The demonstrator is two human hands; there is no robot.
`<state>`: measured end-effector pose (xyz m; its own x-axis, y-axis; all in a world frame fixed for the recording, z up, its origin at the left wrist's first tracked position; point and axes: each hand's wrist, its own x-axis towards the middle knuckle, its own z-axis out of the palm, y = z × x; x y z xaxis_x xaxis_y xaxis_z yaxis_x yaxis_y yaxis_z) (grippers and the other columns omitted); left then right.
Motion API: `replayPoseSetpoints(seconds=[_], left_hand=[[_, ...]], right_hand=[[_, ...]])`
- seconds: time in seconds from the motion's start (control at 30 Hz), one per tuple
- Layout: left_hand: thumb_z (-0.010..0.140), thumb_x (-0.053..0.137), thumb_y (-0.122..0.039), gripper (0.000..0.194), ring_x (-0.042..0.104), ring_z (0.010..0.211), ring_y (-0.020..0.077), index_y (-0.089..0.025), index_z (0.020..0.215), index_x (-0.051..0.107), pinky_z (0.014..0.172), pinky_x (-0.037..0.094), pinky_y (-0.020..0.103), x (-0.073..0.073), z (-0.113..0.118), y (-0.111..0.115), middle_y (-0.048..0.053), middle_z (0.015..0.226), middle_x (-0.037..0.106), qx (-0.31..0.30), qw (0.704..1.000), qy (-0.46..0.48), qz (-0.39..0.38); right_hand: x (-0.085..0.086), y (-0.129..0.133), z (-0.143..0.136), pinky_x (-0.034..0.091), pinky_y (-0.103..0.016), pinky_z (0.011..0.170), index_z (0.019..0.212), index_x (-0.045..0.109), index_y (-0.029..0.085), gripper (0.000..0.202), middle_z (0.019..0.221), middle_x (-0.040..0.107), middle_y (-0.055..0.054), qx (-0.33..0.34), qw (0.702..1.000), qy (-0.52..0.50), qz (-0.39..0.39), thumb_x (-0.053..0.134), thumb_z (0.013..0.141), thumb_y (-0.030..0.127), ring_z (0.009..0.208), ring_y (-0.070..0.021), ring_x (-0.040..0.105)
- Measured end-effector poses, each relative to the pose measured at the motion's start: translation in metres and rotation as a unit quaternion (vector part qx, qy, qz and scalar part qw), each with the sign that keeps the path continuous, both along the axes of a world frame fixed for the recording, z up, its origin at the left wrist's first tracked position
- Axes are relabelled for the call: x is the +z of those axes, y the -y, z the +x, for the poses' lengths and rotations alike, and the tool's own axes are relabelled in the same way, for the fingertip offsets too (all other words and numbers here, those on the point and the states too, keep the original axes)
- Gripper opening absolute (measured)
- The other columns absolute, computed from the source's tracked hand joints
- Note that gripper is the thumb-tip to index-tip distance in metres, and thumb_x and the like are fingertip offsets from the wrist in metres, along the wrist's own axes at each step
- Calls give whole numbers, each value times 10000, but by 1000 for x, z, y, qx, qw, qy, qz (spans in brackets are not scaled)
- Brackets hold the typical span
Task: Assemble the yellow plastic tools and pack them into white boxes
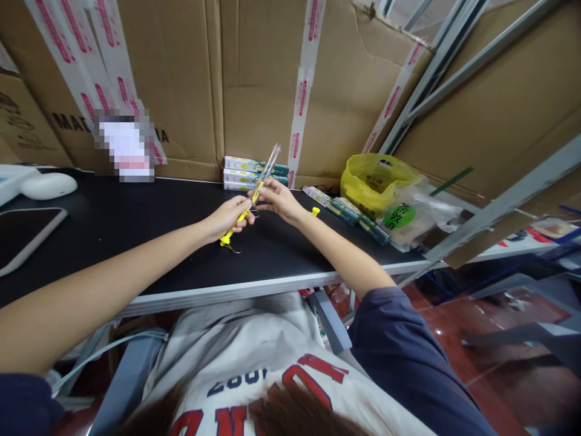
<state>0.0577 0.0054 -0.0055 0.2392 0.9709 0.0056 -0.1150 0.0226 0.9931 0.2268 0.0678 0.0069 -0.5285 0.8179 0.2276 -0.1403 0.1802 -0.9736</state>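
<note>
My left hand is closed around a slim yellow rod, whose lower end sticks out below the fingers with a thin bent wire hook beside it. Just above, the fingers of my right hand pinch a clear tube with yellow at its lower part. Rod and tube lie nearly in one slanting line over the black tabletop; whether they are joined is hidden by my fingers. More bent wire shows between the hands. A small yellow piece stands by my right forearm.
Stacked slim boxes stand behind my hands against the cardboard wall. More slim boxes lie to the right, beside a yellow plastic bag and a clear bag. A phone-like device and a white mouse-shaped object are at left.
</note>
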Motion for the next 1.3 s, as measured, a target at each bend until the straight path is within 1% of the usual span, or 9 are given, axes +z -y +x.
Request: replayPoseSetpoints(seconds=[0.17, 0.37, 0.5, 0.77, 0.9, 1.03, 1.13, 1.2, 1.3], left_hand=[[830, 479, -135, 107, 374, 345, 70, -208, 871, 412, 360, 245, 147, 3, 0, -2, -9, 538, 597, 7, 999, 33, -26], [619, 483, -37, 372, 413, 376, 78, -216, 933, 395, 398, 265, 163, 1, -1, -4, -30, 595, 613, 19, 998, 58, -28], [647, 500, -27, 366, 448, 407, 75, -215, 941, 388, 431, 292, 169, 0, 0, -3, -26, 629, 629, 20, 998, 61, -14], [801, 492, -16, 286, 546, 462, 82, -187, 1011, 400, 509, 441, 216, 1, 0, -1, 41, 754, 711, 17, 999, 50, -1], [810, 584, -41, 321, 629, 506, 108, -196, 1030, 410, 575, 523, 261, -2, -2, -4, 20, 774, 718, -1, 999, 45, 1], [812, 683, -118, 341, 694, 589, 141, -195, 1026, 430, 631, 555, 282, -5, -3, -6, 41, 790, 738, -4, 1000, 25, 3], [836, 702, -210, 264, 710, 625, 159, -171, 990, 490, 637, 548, 276, -6, -4, -8, 70, 772, 744, 4, 1000, -28, 11], [845, 705, -284, 219, 701, 623, 157, -145, 933, 559, 623, 535, 262, -7, -5, -9, 82, 753, 740, 7, 998, -67, 19], [805, 743, -361, 261, 661, 592, 134, -123, 810, 635, 604, 514, 242, -8, -7, -10, 72, 697, 716, 9, 995, -91, 44]], right_hand=[[-1, 2, -2, 598, -191, 658, 963, 498, 211, 311, 935, 744, -13, 4, 1000, 8, 7, 747, 830, 343, 822, -112, 716], [0, 4, -4, 589, -181, 638, 948, 487, 211, 307, 941, 750, -18, 1, 1000, 15, 1, 743, 834, 337, 809, -109, 714], [-2, 2, -3, 584, -177, 618, 947, 471, 211, 351, 946, 750, -19, 8, 1000, 5, 6, 762, 814, 357, 775, -102, 705], [-3, -1, -3, 574, -177, 580, 915, 454, 211, 372, 889, 742, -3, 16, 1000, -17, 1, 781, 792, 341, 706, -99, 707], [-1, 1, -2, 576, -189, 593, 910, 437, 213, 377, 897, 740, -12, -5, 1000, -5, -4, 776, 800, 338, 706, -105, 712], [-1, 1, -2, 596, -208, 619, 895, 434, 215, 379, 879, 731, -8, -13, 1000, -3, 8, 772, 802, 359, 699, -106, 711], [-1, -1, -2, 598, -195, 610, 886, 437, 212, 385, 867, 728, 2, -19, 1000, -6, 18, 775, 798, 373, 665, -88, 698], [0, -1, -2, 596, -184, 605, 885, 439, 210, 388, 864, 727, 10, -25, 999, -5, 21, 776, 798, 382, 656, -80, 695], [1, 0, -2, 598, -185, 609, 899, 444, 212, 386, 872, 725, 15, -30, 999, 3, 29, 770, 804, 397, 679, -84, 704]])
